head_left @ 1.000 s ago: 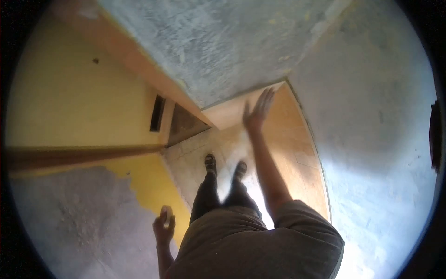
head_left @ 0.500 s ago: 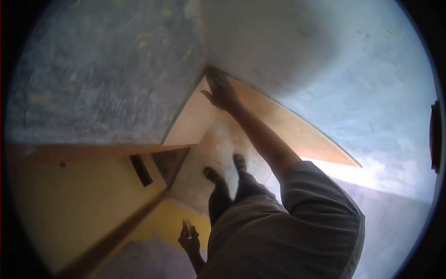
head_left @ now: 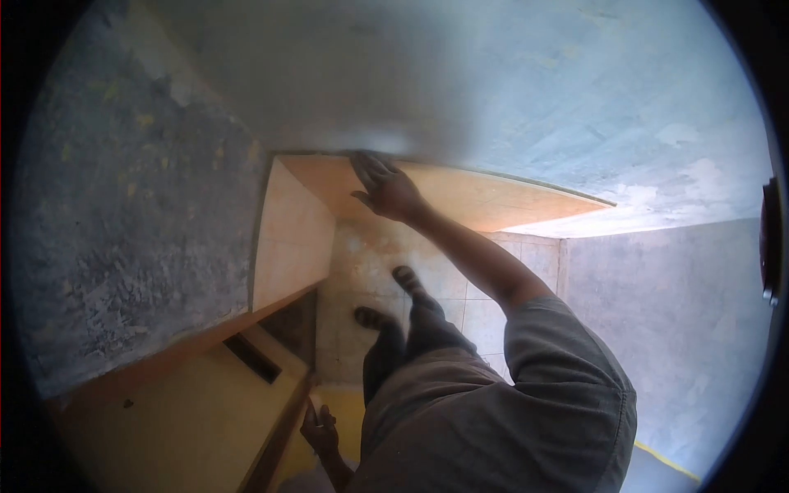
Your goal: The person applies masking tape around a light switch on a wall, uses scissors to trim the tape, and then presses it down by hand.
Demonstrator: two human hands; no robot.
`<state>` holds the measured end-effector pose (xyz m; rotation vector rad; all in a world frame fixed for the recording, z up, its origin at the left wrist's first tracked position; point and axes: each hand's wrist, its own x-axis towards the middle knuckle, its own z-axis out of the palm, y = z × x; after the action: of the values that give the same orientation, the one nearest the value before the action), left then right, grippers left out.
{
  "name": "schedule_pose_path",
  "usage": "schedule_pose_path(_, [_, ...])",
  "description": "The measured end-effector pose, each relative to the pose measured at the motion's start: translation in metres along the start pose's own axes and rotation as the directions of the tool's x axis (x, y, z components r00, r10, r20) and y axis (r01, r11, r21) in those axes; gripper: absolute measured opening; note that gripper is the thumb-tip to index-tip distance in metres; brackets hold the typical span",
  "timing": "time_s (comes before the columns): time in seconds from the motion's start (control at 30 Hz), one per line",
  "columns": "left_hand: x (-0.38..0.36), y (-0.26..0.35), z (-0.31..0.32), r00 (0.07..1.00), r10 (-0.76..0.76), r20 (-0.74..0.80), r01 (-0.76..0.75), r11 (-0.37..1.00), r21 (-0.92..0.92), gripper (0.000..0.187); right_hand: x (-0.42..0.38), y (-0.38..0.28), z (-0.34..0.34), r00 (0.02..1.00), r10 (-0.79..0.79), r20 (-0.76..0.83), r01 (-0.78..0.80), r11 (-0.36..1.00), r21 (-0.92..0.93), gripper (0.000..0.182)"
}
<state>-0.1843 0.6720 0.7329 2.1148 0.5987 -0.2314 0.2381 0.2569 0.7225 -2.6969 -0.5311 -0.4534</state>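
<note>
My right hand (head_left: 388, 187) lies flat with fingers stretched out at the top edge of the orange wall tiles (head_left: 485, 193), against the plastered wall (head_left: 526, 99) above them. Its thumb sticks out to the side, and I cannot see anything under the palm. Down at the lower left, my left hand (head_left: 321, 430) is closed around a small pale block (head_left: 315, 404). That hand hangs beside my body, apart from the walls, and its fingers partly cover the block.
A rough, patchy grey wall (head_left: 148, 214) meets the tiled wall at a corner. To the lower left is a yellowish door-like panel (head_left: 181, 411) with a dark slot (head_left: 252, 358). My sandalled feet stand on the tiled floor (head_left: 362, 263). A dark object (head_left: 770, 238) shows at the right edge.
My view has turned, so the corner now sits farther left. My right hand has moved from the corner rightward along the tiles' top edge. The left hand still holds the block.
</note>
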Motion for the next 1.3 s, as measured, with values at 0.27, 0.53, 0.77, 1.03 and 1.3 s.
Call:
schedule_pose_path(0.27, [0.049,0.018,0.001,0.945,0.16,0.286,-0.191,0.978,0.086,0.049,-0.11,0.073,-0.067,0.996,0.076,-0.055,-0.085,0.982,-0.167,0.076])
schedule_pose_path(0.53, [0.071,-0.02,0.022,0.908,0.332,0.256,-0.384,0.904,0.188,0.029,-0.218,0.148,-0.162,0.963,0.27,-0.023,-0.269,0.945,-0.188,0.06])
schedule_pose_path(0.77, [0.018,-0.019,0.077,0.913,0.342,0.221,-0.397,0.868,0.297,0.024,-0.355,0.269,-0.233,0.984,0.17,-0.061,-0.179,0.955,-0.235,0.057])
schedule_pose_path(1.03, [-0.077,0.065,0.15,0.908,0.035,0.418,-0.185,0.927,0.325,0.029,-0.703,0.416,-0.387,0.456,0.837,-0.304,-0.771,0.201,-0.604,0.068])
schedule_pose_path(1.3, [-0.067,0.068,0.173,0.947,-0.097,0.306,-0.061,0.881,0.469,0.023,-0.723,0.393,-0.286,0.325,0.945,-0.015,-0.942,0.323,-0.093,0.064])
